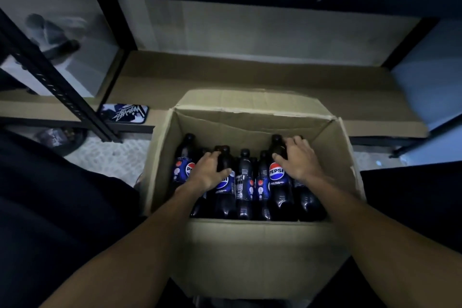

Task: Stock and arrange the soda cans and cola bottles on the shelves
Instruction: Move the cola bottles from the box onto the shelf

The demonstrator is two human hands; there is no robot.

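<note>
An open cardboard box (250, 252) stands on the floor in front of me, holding several dark cola bottles with blue Pepsi labels. My left hand (208, 172) grips the upper part of one bottle (225, 190) left of the middle. My right hand (297, 160) grips the shoulder of another bottle (278, 182) on the right, its fingers curled over the neck. More bottles stand between and beside them, such as one at the far left (183, 162) and one in the middle (243, 177). A low shelf board (250, 75) lies just beyond the box.
Black metal shelf uprights (57, 87) stand at the left, with a small dark printed mat (123, 113) at their foot. A light blue panel (435, 77) is at the right. The box's far flap (250, 99) folds out over the shelf. My dark-clothed knees flank the box.
</note>
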